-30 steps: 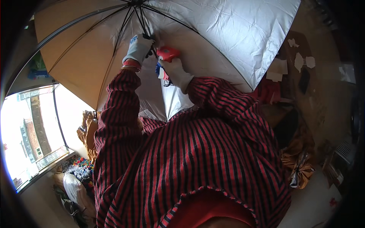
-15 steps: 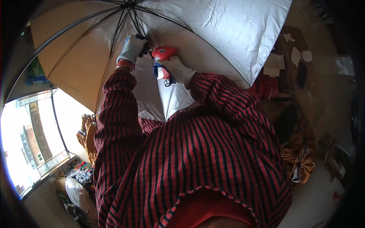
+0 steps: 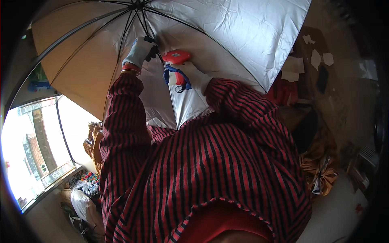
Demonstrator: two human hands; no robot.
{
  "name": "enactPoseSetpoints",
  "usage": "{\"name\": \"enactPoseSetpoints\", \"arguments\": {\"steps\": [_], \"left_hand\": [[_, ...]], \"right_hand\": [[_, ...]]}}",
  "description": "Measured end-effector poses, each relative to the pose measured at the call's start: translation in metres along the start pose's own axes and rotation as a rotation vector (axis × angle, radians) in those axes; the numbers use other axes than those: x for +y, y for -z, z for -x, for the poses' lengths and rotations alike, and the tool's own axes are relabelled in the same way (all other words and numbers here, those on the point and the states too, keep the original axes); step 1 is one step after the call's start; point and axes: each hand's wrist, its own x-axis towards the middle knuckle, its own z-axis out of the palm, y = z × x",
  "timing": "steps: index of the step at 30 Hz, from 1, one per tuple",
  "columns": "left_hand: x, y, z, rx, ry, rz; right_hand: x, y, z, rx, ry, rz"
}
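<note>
An open umbrella (image 3: 251, 36), silver inside with dark ribs, spreads in front of me, its dark hub at the top. My left hand (image 3: 142, 50) wears a pale glove with dark-coated fingers, which are closed at a dark umbrella rib (image 3: 147, 25). Just right of it, my right hand (image 3: 192, 75), gloved the same way, wraps around the grip of a red-and-white pistol-shaped hand tool (image 3: 177, 56). The tool's nose points left, close to the rib line and the left fingertips. A small dark loop hangs beneath its grip. Exactly what the left fingertips pinch is partly hidden.
A bright window (image 3: 36, 146) stands at the left, with crumpled brown paper (image 3: 94, 141) and a white plastic bag (image 3: 83, 206) near it. At right lie a brown board (image 3: 330, 81) with paper scraps, red cloth (image 3: 281, 93) and more crumpled brown wrapping (image 3: 322, 174).
My right hand and the tool have shifted slightly right and turned, showing more of the dark fingers around the grip. My left wrist has tilted a little leftward; its fingers stay at the rib.
</note>
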Motion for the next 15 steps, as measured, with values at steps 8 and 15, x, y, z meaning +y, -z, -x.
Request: {"name": "enactPoseSetpoints", "arguments": {"steps": [8, 15], "left_hand": [[-0.014, 0.012, 0.000, -0.083, -0.153, -0.256], [-0.021, 0.014, 0.004, -0.094, -0.220, -0.125]], "right_hand": [[-0.040, -0.006, 0.009, -0.201, -0.142, -0.001], [-0.049, -0.029, 0.030, 0.004, -0.130, 0.035]]}}
